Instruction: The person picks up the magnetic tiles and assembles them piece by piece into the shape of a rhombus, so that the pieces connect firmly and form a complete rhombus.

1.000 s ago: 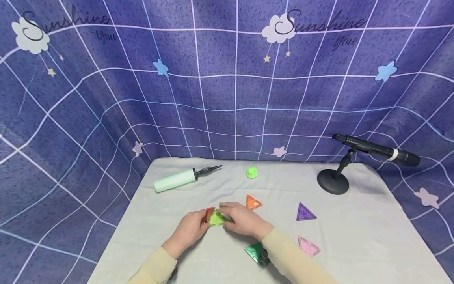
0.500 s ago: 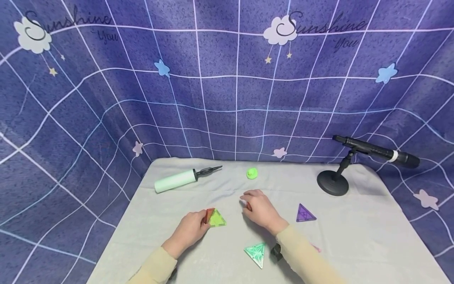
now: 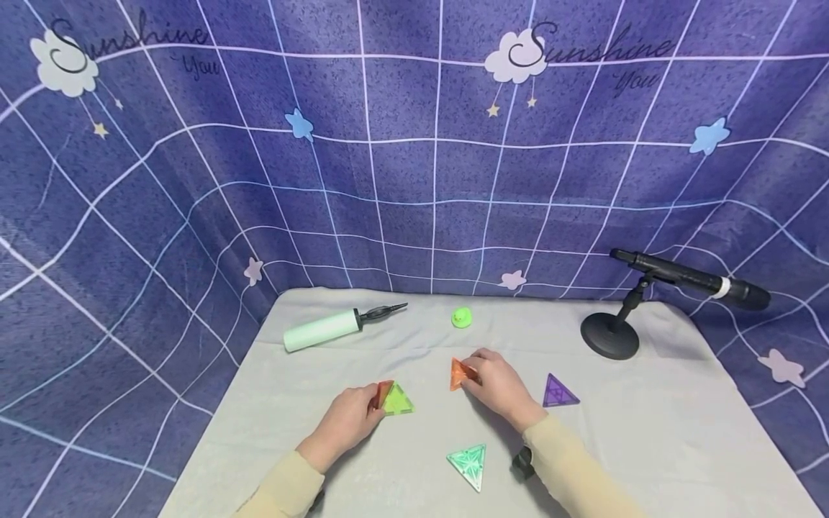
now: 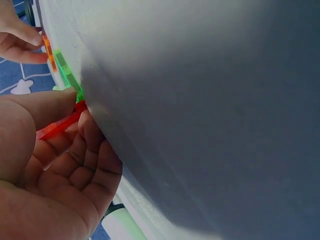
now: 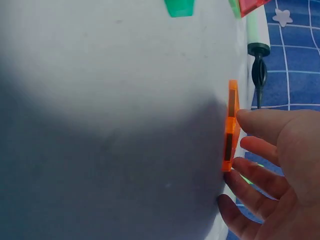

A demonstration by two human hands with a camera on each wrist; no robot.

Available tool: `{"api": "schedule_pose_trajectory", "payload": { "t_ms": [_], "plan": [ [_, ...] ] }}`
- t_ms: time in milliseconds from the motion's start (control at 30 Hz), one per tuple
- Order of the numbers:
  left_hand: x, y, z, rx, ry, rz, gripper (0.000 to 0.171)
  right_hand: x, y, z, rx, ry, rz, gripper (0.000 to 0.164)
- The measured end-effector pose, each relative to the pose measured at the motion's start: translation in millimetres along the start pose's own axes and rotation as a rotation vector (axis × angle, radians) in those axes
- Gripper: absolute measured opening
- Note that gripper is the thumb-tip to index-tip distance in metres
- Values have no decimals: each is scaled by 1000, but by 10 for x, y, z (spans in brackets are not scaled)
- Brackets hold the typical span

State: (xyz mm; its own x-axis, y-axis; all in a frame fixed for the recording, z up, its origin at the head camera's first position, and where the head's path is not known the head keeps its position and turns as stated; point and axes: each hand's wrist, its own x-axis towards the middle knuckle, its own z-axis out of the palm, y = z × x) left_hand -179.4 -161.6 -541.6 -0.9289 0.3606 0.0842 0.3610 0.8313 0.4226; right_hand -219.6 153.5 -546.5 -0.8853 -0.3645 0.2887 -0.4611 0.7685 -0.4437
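1. Tile in translucent orange (image 3: 457,374) sits between the thumb and fingers of my right grip (image 3: 499,381), which pinches it tilted up; I cannot tell whether it touches the worktop (image 3: 654,432).
2. My left grip (image 3: 346,417) pinches the red tile (image 3: 385,392), thumb on one side, fingers curled on the other.
3. I see the lime-green triangular tile (image 3: 398,402) against the red one, beside my left fingertips and well apart from my right grip.
4. The teal triangular tile (image 3: 470,465) lies nearer me; the purple triangular tile (image 3: 558,393) lies right of my right grip.
5. Farther back I have a hand pump (image 3: 322,332) and a green toy duck (image 3: 462,317).
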Motion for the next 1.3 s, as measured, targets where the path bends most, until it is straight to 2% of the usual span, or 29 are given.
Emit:
{"api": "schedule_pose_trajectory", "payload": {
  "t_ms": [333, 767, 1033, 1300],
  "plan": [
    [-6, 7, -13, -5, -9, 4, 18, 0, 4, 22, -8, -27, 71, 37],
    [-10, 4, -8, -5, -1, 15, 18, -7, 3, 25, -14, -41, 115, 44],
    [-4, 2, -8, 5, 8, 27, 18, -37, 8, 19, 12, -29, 123, 39],
    [2, -6, -9, 4, -9, 21, 21, -71, 23, 7, 26, -8, 120, 36]
  ]
}}
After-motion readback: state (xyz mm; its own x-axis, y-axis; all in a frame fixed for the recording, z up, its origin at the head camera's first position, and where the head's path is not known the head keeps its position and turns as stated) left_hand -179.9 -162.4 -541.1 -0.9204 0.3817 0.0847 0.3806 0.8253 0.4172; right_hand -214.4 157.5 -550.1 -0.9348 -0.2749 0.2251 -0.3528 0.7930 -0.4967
